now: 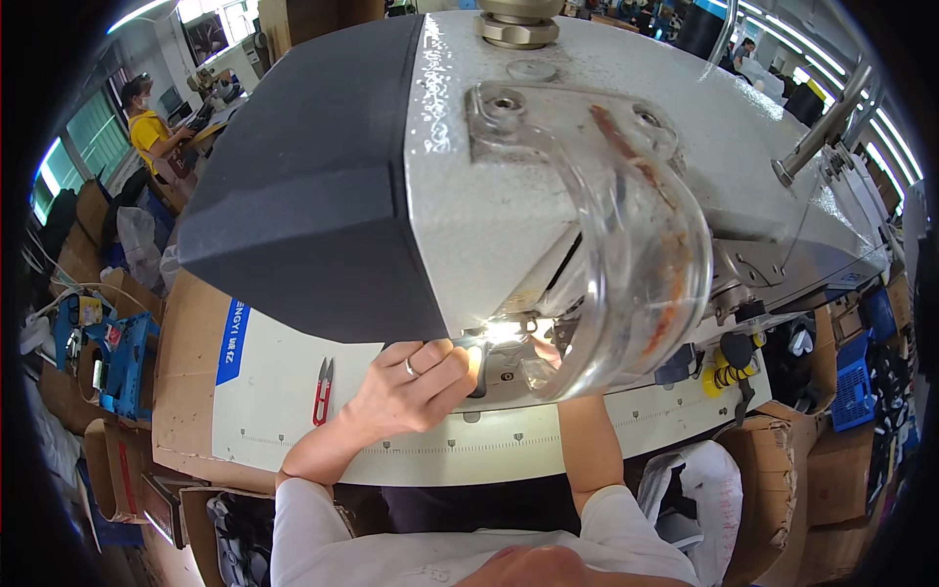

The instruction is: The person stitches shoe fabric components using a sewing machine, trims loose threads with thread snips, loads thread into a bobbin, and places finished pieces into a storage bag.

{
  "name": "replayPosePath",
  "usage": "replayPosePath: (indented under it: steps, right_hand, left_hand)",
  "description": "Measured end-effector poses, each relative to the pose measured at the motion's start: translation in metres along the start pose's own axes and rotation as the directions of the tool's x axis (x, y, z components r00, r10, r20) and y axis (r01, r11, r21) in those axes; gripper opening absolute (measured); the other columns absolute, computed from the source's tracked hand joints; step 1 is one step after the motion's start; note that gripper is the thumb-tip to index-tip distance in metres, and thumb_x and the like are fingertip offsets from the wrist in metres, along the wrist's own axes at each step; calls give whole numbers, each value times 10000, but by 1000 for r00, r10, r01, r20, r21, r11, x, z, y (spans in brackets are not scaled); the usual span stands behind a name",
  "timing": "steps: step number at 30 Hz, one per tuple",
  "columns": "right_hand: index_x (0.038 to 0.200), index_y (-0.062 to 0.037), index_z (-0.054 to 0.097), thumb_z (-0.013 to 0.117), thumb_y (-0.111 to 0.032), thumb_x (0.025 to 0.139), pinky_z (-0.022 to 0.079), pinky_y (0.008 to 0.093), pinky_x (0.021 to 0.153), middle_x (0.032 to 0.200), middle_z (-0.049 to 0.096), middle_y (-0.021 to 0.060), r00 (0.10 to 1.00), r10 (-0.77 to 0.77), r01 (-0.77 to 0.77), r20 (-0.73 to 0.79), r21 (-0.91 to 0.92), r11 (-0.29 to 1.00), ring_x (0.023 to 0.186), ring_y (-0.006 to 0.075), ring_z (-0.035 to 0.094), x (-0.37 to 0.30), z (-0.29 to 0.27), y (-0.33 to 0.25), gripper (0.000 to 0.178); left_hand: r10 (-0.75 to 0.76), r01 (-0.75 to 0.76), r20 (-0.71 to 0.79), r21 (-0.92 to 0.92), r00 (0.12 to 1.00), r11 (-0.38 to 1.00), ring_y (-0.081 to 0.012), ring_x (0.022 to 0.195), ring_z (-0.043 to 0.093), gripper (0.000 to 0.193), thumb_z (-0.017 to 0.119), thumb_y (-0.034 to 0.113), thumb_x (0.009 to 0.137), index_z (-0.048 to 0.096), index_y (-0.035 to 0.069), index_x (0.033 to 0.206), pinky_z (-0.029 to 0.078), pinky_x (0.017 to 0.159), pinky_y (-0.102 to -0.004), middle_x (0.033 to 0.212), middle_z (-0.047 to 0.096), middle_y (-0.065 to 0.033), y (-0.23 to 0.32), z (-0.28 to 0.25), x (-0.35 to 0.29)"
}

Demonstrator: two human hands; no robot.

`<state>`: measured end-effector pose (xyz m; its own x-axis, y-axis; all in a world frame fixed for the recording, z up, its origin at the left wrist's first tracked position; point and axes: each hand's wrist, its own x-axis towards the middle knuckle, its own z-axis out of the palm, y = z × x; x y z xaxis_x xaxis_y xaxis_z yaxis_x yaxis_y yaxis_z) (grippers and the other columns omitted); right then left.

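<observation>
Light (507, 331) lit on sewing machine (440, 225), between left hand (421, 383) and right hand (546, 352); cannot tell either grip; advise steadying both evenly.

Red snips (321, 399) were seen on the white worktop (259, 391). A blue basket (854, 389) was seen at the right. At the left, a blue rack (123, 399) was seen, and farther back, a person in yellow (149, 134).

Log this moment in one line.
left fingers: near machine light; right fingers: partly behind clear guard; grip: unclear; red-handled snips: lying on table
</observation>
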<state>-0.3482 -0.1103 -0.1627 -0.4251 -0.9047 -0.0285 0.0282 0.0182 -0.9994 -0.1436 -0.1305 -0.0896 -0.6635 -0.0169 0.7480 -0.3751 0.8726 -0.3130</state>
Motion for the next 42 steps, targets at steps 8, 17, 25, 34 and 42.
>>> replayPosePath:
  steps: [8, 17, 25, 34, 42]
  right_hand:
    - [910, 0, 594, 498, -30, 888, 486, 353, 697, 833, 637, 136, 997, -17, 16, -79, -7, 1000, 737, 226, 619, -8, -3, 5, 103]
    - [907, 0, 593, 500, -29, 887, 488, 350, 697, 828, 637, 134, 994, -53, 47, -91, -65, 997, 734, 222, 620, 3, -19, 6, 99]
    - [903, -1, 593, 503, -28, 886, 490, 348, 698, 823, 637, 132, 996, -85, 84, -6, -98, 992, 731, 218, 621, 19, -2, -2, 95]
    - [1125, -31, 614, 751, -77, 710, 499, 383, 875, 1120, 598, 97, 20, -898, 994, 440, 91, 66, 1023, 249, 615, -101, 79, -56, 439]
    - [1037, -41, 652, 773, -106, 703, 490, 348, 716, 910, 645, 85, 370, -663, 915, 650, -133, 380, 811, 261, 615, -109, 76, -73, 361]
  left_hand:
    - [-66, 65, -66, -7, 996, 998, -113, 674, 570, 205, 680, 96, 553, 631, 92, 752, 439, 538, -225, 787, 562, 11, 1, 6, -5]
    - [-197, 202, 103, -41, 975, 979, -163, 767, 593, 333, 700, 93, 560, 658, 86, 890, 481, 617, -286, 890, 614, -25, 7, -6, -5]
    - [-917, 806, -46, -461, 395, 371, -143, 799, 579, 325, 585, -67, 809, 574, 17, 1123, 489, 656, -259, 1045, 572, -82, -8, -17, -45]
    - [-946, 619, -44, -747, 320, 244, -74, 857, 545, 134, 582, 72, 850, 521, 46, 967, 430, 732, -174, 1070, 559, -55, 0, -103, -54]
    - [-956, 762, -83, -586, 283, 276, -59, 715, 449, 184, 558, 188, 918, 575, 35, 819, 364, 584, -214, 787, 565, -8, 16, -138, -51]
